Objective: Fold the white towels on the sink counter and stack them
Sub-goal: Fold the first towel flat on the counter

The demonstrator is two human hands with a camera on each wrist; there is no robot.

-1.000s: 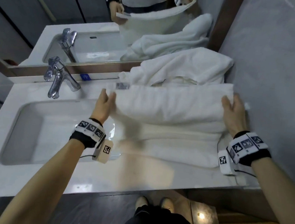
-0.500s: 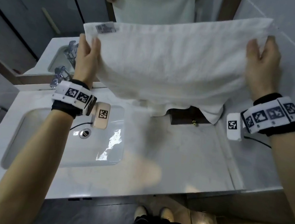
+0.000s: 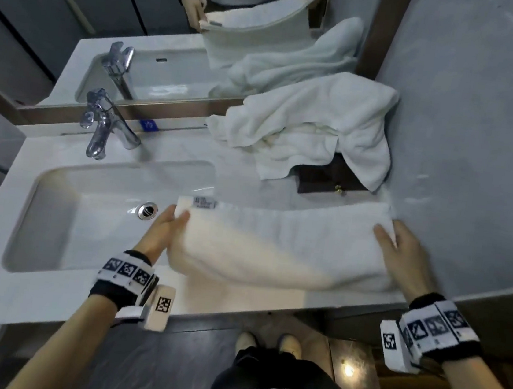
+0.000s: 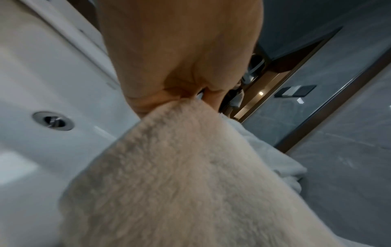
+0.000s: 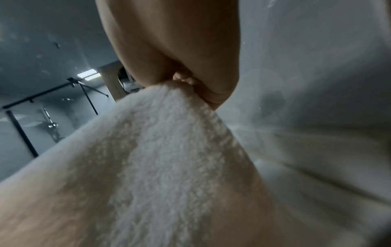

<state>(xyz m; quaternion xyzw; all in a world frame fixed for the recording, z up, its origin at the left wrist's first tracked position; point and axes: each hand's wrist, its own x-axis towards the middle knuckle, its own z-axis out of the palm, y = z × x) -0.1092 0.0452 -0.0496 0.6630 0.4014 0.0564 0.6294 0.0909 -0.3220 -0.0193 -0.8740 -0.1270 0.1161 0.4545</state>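
A white towel [image 3: 281, 248] hangs doubled over between my hands, low over the front of the sink counter [image 3: 244, 173]. My left hand [image 3: 169, 222] pinches its left end beside a sewn label [image 3: 204, 203]. My right hand [image 3: 393, 242] pinches the right end near the wall. In the left wrist view the hand [image 4: 186, 93] grips the towel [image 4: 180, 175] edge. The right wrist view likewise shows that hand [image 5: 194, 86] gripping the towel [image 5: 158, 167]. A crumpled pile of white towels [image 3: 317, 127] lies at the back right of the counter.
A sink basin [image 3: 94, 207] with a drain [image 3: 148, 210] lies left of the towel, a chrome tap [image 3: 106, 126] behind it. A dark wooden box [image 3: 327, 177] sits partly under the pile. The mirror [image 3: 170, 40] is behind, a grey wall [image 3: 478, 139] to the right.
Half a second ago the towel was held high and spread open in front of the mirror. Both hands have brought it down toward the counter front, doubled over.
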